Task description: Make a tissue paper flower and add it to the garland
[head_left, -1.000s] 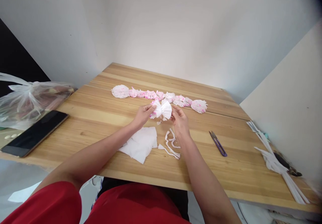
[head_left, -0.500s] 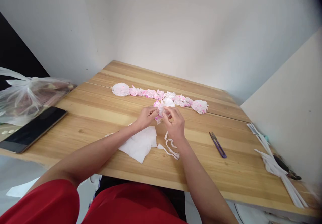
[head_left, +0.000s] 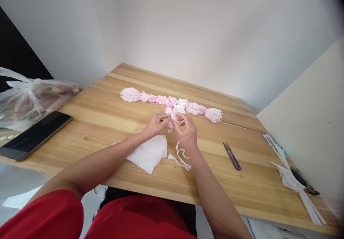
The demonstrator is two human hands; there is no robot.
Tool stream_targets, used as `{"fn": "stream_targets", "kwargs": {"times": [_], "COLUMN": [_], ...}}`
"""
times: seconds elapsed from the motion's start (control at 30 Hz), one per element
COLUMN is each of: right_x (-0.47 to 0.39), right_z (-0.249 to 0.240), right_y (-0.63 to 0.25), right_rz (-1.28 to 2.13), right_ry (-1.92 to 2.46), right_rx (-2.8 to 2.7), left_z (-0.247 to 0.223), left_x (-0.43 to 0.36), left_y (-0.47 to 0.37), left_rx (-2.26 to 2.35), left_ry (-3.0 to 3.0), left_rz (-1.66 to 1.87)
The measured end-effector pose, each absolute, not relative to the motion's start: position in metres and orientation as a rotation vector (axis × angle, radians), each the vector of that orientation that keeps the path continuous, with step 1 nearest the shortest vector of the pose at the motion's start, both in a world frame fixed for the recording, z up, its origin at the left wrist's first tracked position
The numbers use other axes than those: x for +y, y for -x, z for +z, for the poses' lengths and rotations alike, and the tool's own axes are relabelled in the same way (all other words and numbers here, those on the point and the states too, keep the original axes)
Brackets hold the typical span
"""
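Observation:
Between my two hands is a pink-and-white paper flower (head_left: 174, 113) with thin ruffled petals. My left hand (head_left: 157, 124) pinches its left side between thumb and fingers. On the other side, my right hand (head_left: 187, 129) grips the white petals with thumb and forefinger. Just beyond lies a row of pink-and-white ruffled paper flowers (head_left: 162, 100), with a rounder bunch at each end. White paper sheets (head_left: 147, 153) rest under my left forearm. Curled white paper strips (head_left: 182, 156) lie beside my right wrist.
Purple-handled thread snips (head_left: 232, 156) lie right of my right arm. A dark phone (head_left: 34, 135) and a knotted clear plastic bag (head_left: 34, 99) sit at the left. Bundled white strips (head_left: 292, 178) lie along the table's right edge (head_left: 268, 214). Walls stand behind and at the right.
The white petals at the flower's top right have shifted slightly under my right fingers. Both hands stay almost in place, and the view has tilted a little.

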State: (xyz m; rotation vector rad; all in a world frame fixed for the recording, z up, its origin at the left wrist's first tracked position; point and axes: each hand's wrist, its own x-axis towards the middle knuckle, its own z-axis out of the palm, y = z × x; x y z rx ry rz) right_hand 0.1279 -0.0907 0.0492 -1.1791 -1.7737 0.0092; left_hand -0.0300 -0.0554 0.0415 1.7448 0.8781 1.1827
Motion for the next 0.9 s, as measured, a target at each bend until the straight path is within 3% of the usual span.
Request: {"fn": "stream_targets", "kwargs": {"times": [0.37,0.73,0.9], "right_x": [-0.0922,-0.0836,-0.0828], "right_z": [0.0493,0.0435,0.0433], "right_y": [-0.1246,-0.1306,-0.1306], "right_rz": [0.154,0.689,0.715], "right_ry": [1.122,1.209,1.199], "right_rx": [-1.692,-1.295,-1.293], "left_z": [0.0355,0.0365,0.0413], "left_x": [-0.0515,-0.0522,-0.0558], "left_y": [0.0256,0.0264,0.0283], "left_rx": [0.963,0.969,0.926], "left_ry": [-1.729,-1.609,-1.629], "left_rz": [1.272,1.23,1.215]}}
